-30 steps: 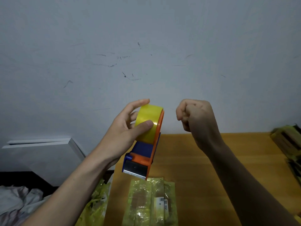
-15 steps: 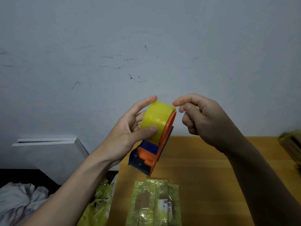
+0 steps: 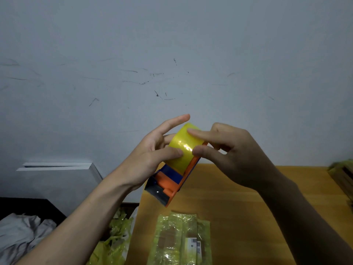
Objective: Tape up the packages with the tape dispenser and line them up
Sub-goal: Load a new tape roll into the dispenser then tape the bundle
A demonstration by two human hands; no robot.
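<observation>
**Caller:** While you hold it up off the wooden table (image 3: 238, 203), your tape dispenser (image 3: 172, 180) hangs in front of the scuffed grey wall (image 3: 172, 54), above the table's near-left part.

**Spotter:** And look what lies around you. A package (image 3: 181, 240) wrapped in yellow-green film sits flat on the table right below the dispenser, label showing. More yellow film (image 3: 114, 234) spills past the table's left edge, with pale cloth (image 3: 21, 232) low at far left and a white board (image 3: 57, 165) against the wall. Another wrapped bundle (image 3: 342, 175) peeks in at the right edge.

**Caller:** Anything blocking you?

**Spotter:** Only your own fingers, covering part of the yellow tape roll (image 3: 183, 148). Your left hand (image 3: 152, 155) grips the roll, thumb pressed on its face, fingers curled behind, index finger straight above it.

**Caller:** And your right hand (image 3: 229, 150) pinches at the roll too, forefinger on its top, thumb on its right edge, the other fingers curled in.

**Spotter:** The dispenser tilts: its long axis runs from the roll at upper right down to the dark cutter end at lower left, pointing at you and the table. The orange side plate faces right.
</observation>
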